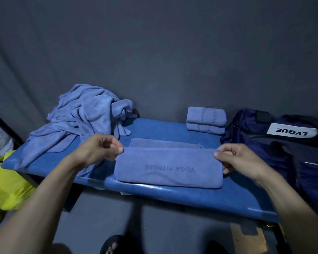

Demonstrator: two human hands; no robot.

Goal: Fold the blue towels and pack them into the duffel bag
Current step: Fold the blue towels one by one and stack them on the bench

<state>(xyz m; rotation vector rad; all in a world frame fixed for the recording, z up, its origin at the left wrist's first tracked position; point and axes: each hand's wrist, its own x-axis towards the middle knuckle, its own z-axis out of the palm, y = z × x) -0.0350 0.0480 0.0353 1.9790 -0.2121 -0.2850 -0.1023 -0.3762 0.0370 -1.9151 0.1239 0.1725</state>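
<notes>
A sandalled foot shows at the bottom edge, nearest the lens, below two bare forearms reaching over a blue table. The left hand pinches the far left corner of a partly folded blue towel, thumb on top and fingers curled beneath, the rest of the hand closed loosely around the cloth. The right hand does the same at the far right corner, thumb pressed on the upper edge, fingers tucked under the fold. The towel lies flat near the table's front edge, doubled over lengthwise (its embossed lettering, "YOGA FITNESS", reads upside down to the wearer), with a strip of its lower layer showing just behind the held edge. At the back left of the table sits a heap of unfolded blue towels, spilling toward the front left corner. At the back right, two folded towels rest stacked one on the other, just beside a dark blue duffel bag that occupies the table's right end and carries a white label reading "LVQUE". A yellow bag sits low at the left, beside the table. A dark grey fabric backdrop hangs behind everything.
</notes>
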